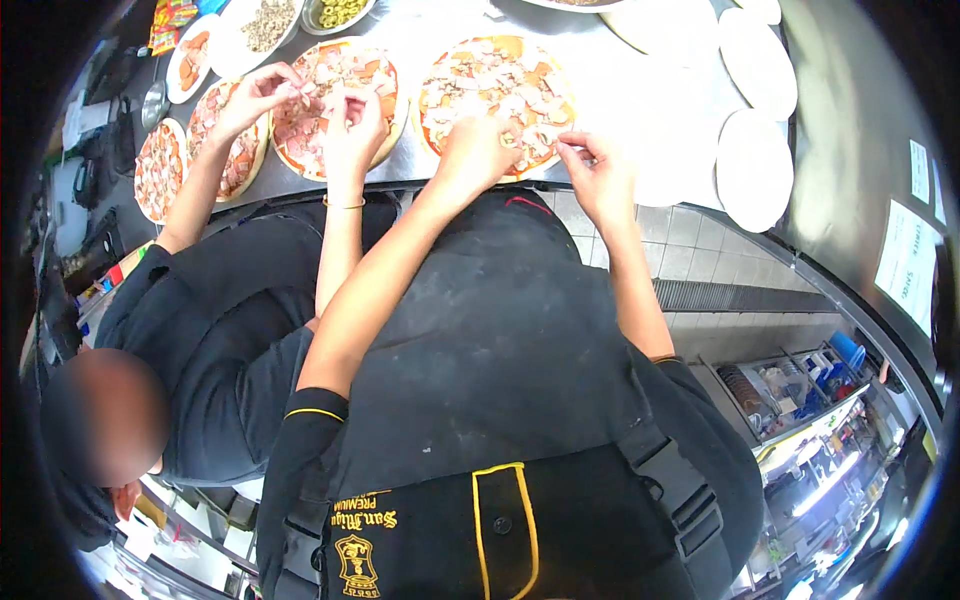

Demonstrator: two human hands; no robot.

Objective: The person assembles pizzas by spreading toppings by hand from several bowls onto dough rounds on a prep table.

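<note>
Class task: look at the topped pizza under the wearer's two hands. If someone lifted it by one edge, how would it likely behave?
The pizza looks raw, thin and flat, so it would probably sag and fold. Its loose ham and cheese pieces would likely slide off if tilted. Both the left hand and right hand sit at its near edge.

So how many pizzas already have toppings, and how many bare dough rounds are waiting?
Topped pizzas: 4 —
Plain dough rounds: 3 fully visible —
Total: 7

My left hand (472,152) and right hand (600,172) pinch toppings over the pizza (497,88), upper centre; a co-worker's hands work upper left.
</note>
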